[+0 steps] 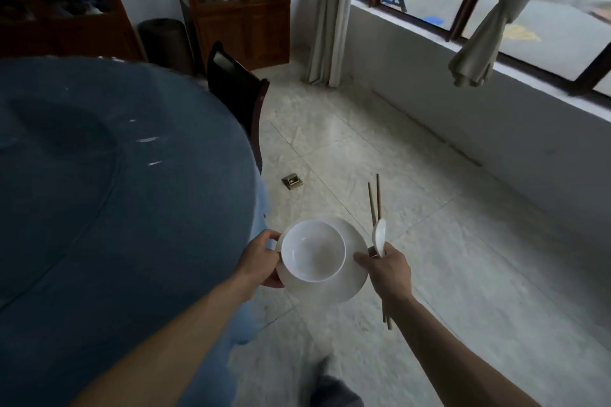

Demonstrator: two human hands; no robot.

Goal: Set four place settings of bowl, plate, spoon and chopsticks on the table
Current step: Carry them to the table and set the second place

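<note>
A white bowl (313, 251) sits on a white plate (350, 277), both carried in the air over the floor just right of the round table (99, 192) with its blue cloth. My left hand (261, 258) grips the plate's left rim, thumb on top. My right hand (388, 269) holds a white spoon (379, 236) and a pair of brown chopsticks (375, 198) together, while its fingers touch the plate's right rim. The chopsticks stick out above and below that hand.
A dark wooden chair (238, 89) stands at the table's far right edge. A small brass floor fitting (292, 181) lies on the tiled floor. Wooden cabinets (238, 0) line the back wall, and a window wall with curtains (327, 13) runs along the right.
</note>
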